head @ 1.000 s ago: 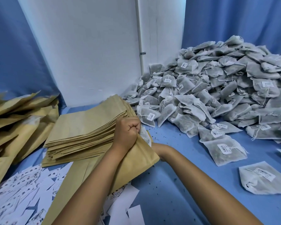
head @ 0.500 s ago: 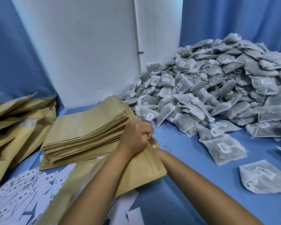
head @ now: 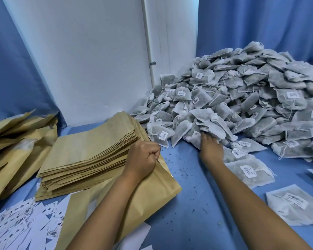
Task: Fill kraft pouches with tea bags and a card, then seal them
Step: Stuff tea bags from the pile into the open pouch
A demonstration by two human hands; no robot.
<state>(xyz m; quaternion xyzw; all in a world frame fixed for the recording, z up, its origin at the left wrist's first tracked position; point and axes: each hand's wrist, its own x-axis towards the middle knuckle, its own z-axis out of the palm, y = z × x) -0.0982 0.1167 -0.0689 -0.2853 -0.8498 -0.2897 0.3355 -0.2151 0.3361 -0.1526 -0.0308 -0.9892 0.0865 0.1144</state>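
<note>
The left hand [head: 143, 156] is balled into a fist, gripping the top edge of a kraft pouch [head: 146, 193] that lies slanted on the blue tabletop [head: 197, 195], just beside the stack of empty pouches [head: 90, 152]. The right hand [head: 210, 147] reaches into the foot of the tea bag heap [head: 242, 98]; its fingers are buried among the bags, so whether they have closed on one cannot be told.

The risks sit mostly at the heap. The bags overlap loosely and trail strings with tags, so a pull from the bottom edge could drag neighbours along or bring bags sliding down onto the tabletop. A snagged string could tear the thin mesh; dark crumbs of tea already dot the blue surface between the hands. The fist may also crush the pouch mouth shut, making the bags catch on the lip. The printed cards [head: 20, 226] lie at the lower left, partly under the pouch, and could easily be forgotten before sealing.
</note>
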